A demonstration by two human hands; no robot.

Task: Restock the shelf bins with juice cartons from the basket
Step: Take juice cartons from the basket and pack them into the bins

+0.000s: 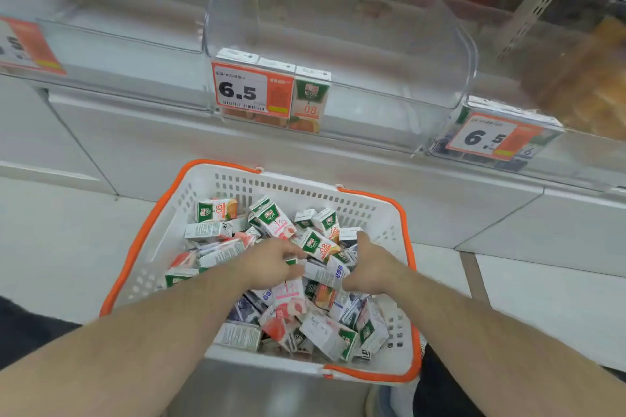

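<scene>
A white basket [159, 240] with orange rim and handles stands on the floor, piled with several small juice cartons [276, 218] in orange, pink and dark blue prints. Both my hands are down in the pile. My left hand [271, 264] lies on the cartons with its fingers curled over one. My right hand [367, 264] closes around a white carton [325, 272] in the middle of the heap. Above, a clear shelf bin [372, 44] holds three orange cartons [310, 98] at its front left, behind a 6.5 price tag [252, 90].
Another clear bin [118, 34] sits to the left and a third [501, 132] with dark cartons and a 6.5 tag to the right. White shelf base panels run behind the basket. Pale floor tiles surround it. A shoe [389, 399] shows at the bottom.
</scene>
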